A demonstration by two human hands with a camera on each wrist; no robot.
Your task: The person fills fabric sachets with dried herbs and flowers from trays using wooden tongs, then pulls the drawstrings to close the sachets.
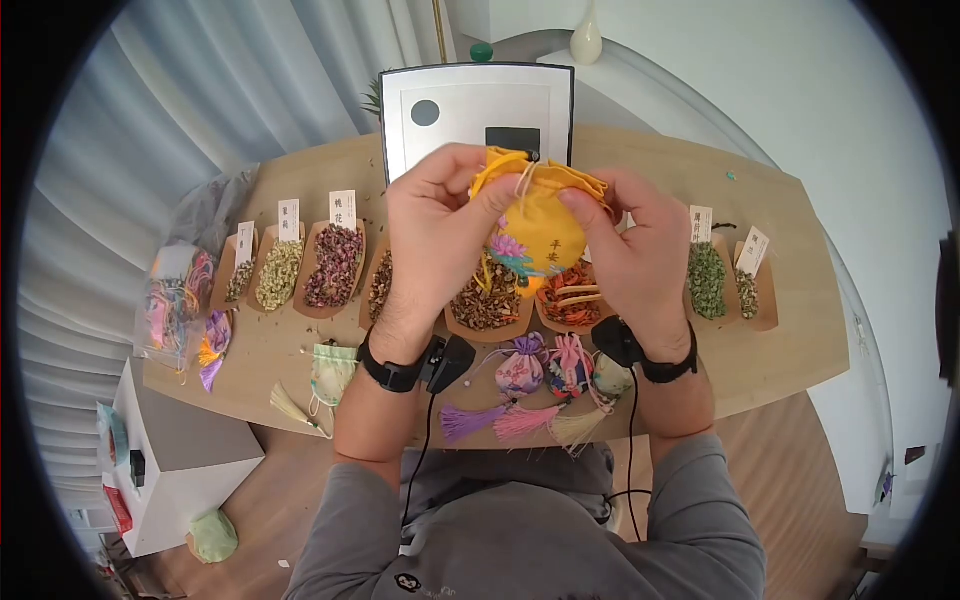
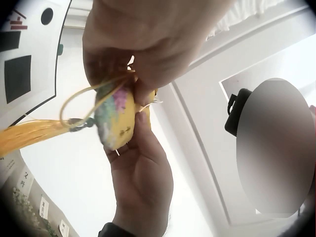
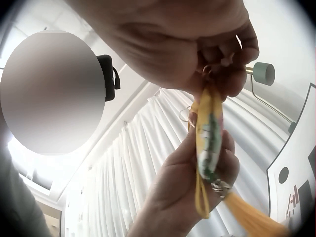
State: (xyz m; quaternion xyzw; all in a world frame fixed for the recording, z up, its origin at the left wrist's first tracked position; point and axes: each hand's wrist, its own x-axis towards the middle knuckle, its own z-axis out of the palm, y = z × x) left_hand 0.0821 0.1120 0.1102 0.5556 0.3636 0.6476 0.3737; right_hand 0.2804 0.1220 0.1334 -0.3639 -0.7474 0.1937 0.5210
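A yellow drawstring sachet point(image 1: 545, 232), embroidered with a pink flower and dark characters, is held up over the table in the head view. My left hand point(image 1: 437, 222) pinches its gathered mouth from the left, thumb on the front near a thin cord point(image 1: 524, 180). From the other side my right hand point(image 1: 638, 245) grips the ruffled top between thumb and fingers. An orange-yellow tassel point(image 2: 37, 132) hangs from the sachet's bottom in the left wrist view. The right wrist view shows the sachet point(image 3: 210, 140) edge-on, with a yellow loop point(image 3: 200, 195) beside it.
Paper trays of dried flowers and herbs point(image 1: 333, 265) with labels line the table point(image 1: 800, 300). Tasselled sachets point(image 1: 520, 370) and a pale green pouch point(image 1: 333, 372) lie near the front edge. A plastic bag point(image 1: 180, 290) sits at left; a white framed board point(image 1: 460, 110) stands behind.
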